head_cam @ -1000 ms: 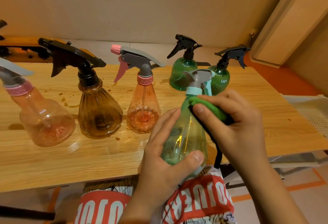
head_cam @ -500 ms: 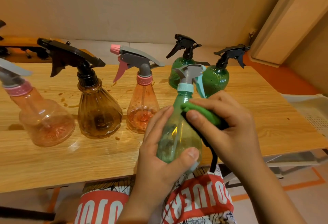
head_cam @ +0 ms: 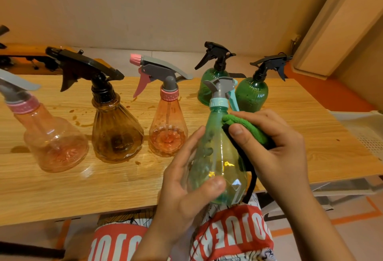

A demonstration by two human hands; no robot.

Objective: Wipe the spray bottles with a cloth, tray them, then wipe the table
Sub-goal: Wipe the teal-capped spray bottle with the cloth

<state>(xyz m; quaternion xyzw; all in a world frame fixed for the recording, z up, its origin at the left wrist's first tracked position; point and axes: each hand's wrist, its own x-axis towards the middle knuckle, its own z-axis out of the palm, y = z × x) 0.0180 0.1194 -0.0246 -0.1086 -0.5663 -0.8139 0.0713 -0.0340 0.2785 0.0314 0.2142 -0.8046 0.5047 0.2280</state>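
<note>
While the left hand grips a pale green bottle over the bench's near edge, the right hand wipes it.
Fingers and thumb wrap the wide base, probably to steady it, as the right hand pinches a folded cloth against the shoulder. Behind stand a row of three bottles, then two dark green bottles toward the far right corner. What looks like the tray lies off the right edge.

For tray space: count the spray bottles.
6. On the table: pink bottle far left, amber bottle, second pink bottle, two green bottles behind. Teal bottle in left hand. Others possibly off-frame.
</note>
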